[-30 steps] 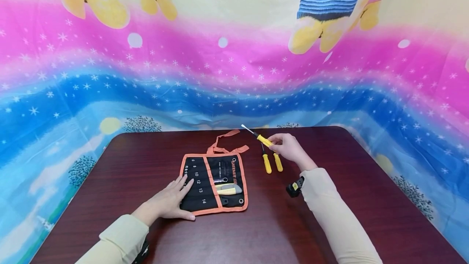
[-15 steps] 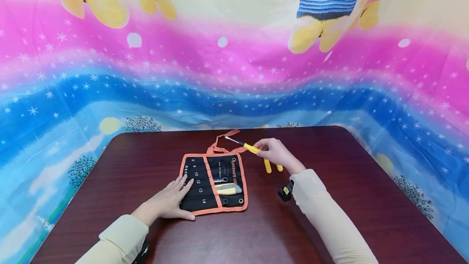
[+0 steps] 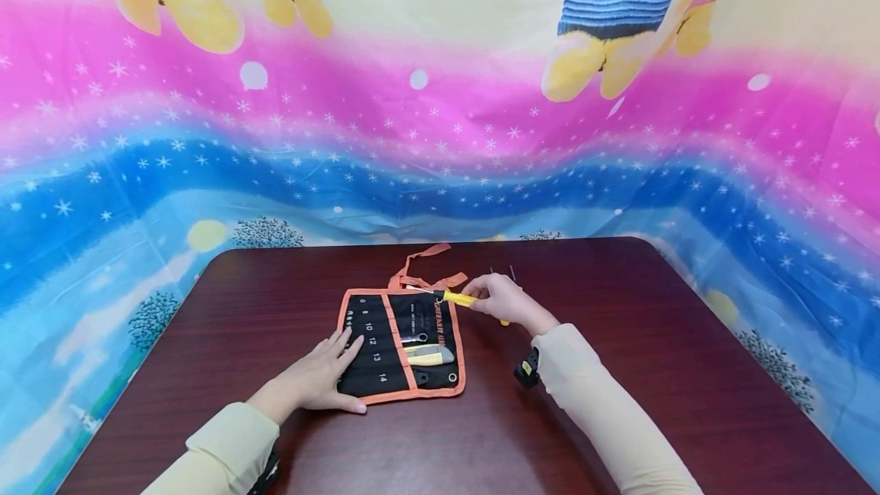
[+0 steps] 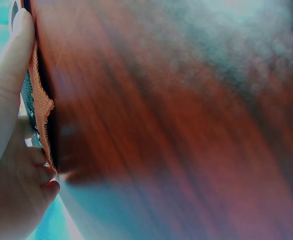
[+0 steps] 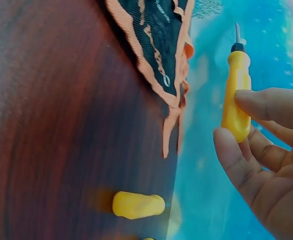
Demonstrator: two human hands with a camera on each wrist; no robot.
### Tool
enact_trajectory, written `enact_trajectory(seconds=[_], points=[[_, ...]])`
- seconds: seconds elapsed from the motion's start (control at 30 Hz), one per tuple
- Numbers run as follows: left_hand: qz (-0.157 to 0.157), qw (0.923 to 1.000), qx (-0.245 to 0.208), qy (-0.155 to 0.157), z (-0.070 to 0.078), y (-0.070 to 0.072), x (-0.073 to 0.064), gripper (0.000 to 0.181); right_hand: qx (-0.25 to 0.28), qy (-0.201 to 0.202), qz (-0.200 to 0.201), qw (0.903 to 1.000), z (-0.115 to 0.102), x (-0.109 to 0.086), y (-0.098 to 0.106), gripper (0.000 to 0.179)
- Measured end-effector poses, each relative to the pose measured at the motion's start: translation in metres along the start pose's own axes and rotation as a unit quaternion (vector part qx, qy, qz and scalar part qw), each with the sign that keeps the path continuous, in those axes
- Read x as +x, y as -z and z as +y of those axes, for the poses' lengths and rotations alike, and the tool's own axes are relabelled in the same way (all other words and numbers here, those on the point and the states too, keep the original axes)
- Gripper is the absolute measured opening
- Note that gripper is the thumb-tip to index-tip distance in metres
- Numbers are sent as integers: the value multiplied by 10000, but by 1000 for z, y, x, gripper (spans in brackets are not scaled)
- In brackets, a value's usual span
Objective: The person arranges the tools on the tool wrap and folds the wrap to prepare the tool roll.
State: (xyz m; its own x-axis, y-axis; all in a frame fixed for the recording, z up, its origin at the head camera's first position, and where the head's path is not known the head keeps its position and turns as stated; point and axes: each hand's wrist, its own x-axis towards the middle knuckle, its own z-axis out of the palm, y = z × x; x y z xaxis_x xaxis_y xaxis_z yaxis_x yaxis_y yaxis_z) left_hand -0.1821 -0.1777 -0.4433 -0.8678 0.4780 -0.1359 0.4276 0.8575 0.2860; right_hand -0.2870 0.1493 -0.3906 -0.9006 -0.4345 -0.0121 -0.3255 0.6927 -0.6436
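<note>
My right hand (image 3: 507, 300) pinches a yellow-handled screwdriver (image 5: 236, 95) between thumb and fingers. Its shaft points left in the head view, over the upper right corner of a black tool pouch (image 3: 364, 374) with orange trim. Numbers mark the pouch's left flap; a pale yellow utility knife (image 3: 429, 356) sits in a pocket on its right half. Spread over the pouch's left edge, my left hand (image 3: 312, 376) rests with straight fingers, its thumb by the lower edge. In the left wrist view, the pouch's orange trim (image 4: 40, 95) shows beside the thumb.
Two more screwdrivers lie on the dark wooden table (image 3: 605, 281), mostly hidden behind my right hand; one yellow handle (image 5: 138, 205) shows in the right wrist view. Orange tie straps (image 3: 429, 250) stretch from the pouch toward the back edge. A printed curtain (image 3: 440, 136) hangs behind.
My right hand has carried the screwdriver left and toward me, from above the other screwdrivers to the pouch's upper right corner. The screwdriver has tilted flatter. My left hand stays put.
</note>
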Motion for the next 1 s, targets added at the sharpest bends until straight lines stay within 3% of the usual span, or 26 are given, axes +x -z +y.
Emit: enact_trajectory(seconds=[0.2, 0.4, 1.0], points=[[-12, 10000, -18, 3, 0, 0, 0, 111, -337, 239, -112, 9991, 2, 3, -11, 16], [-38, 10000, -11, 22, 0, 0, 0, 111, -351, 387, -310, 9982, 4, 4, -18, 17], [25, 10000, -21, 17, 0, 0, 0, 111, -688, 436, -674, 9944, 4, 6, -27, 18]])
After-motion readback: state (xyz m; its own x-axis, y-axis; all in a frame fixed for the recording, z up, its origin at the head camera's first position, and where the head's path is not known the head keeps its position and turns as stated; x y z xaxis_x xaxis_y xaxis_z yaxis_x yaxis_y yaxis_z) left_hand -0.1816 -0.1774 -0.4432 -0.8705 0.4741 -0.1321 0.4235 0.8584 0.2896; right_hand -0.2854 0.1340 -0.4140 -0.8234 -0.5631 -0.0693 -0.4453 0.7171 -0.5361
